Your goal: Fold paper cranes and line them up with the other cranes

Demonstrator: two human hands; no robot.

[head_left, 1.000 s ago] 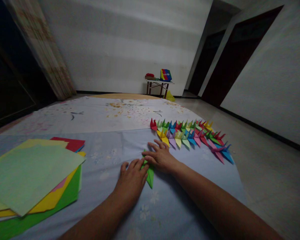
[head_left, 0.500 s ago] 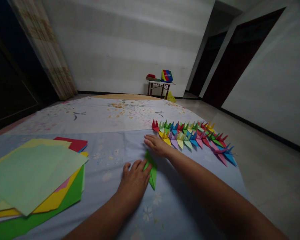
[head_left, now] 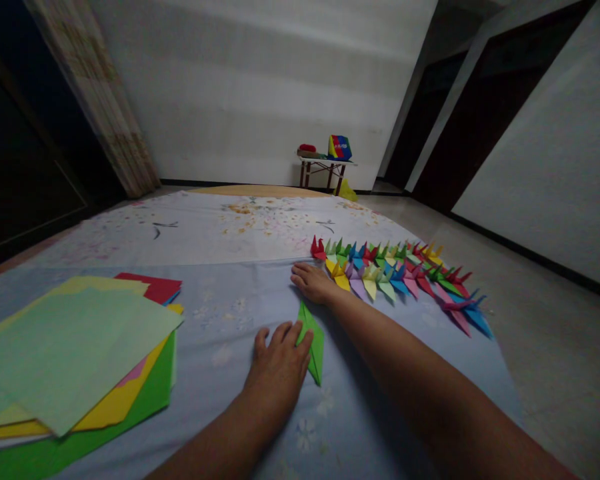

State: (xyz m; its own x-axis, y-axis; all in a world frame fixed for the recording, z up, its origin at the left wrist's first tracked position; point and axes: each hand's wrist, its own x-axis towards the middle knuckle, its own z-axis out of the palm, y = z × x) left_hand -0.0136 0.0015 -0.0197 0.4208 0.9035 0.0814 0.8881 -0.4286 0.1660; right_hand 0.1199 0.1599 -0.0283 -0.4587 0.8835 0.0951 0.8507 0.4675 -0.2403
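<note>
A narrow green folded paper [head_left: 317, 347], pointed at both ends, lies flat on the pale blue floral cloth. My left hand [head_left: 281, 360] rests over its left edge with fingers spread, fingertips touching the paper. Just beyond the paper's far tip, my right hand [head_left: 312, 283] lies low over the cloth with its fingers stretched out, holding nothing I can see. Close to its right stand rows of folded paper cranes [head_left: 371, 280] in many colours.
At the left lies a loose pile of coloured paper sheets [head_left: 95, 347], pale green on top. The table's right edge drops to a tiled floor [head_left: 545, 353]. A small side table [head_left: 325, 162] holding a colourful box [head_left: 339, 147] stands by the far wall.
The view has shifted slightly, so the table's things sit further right. My right hand has slid a little away from the green paper, baring more of its far end. My left hand stays on it.
</note>
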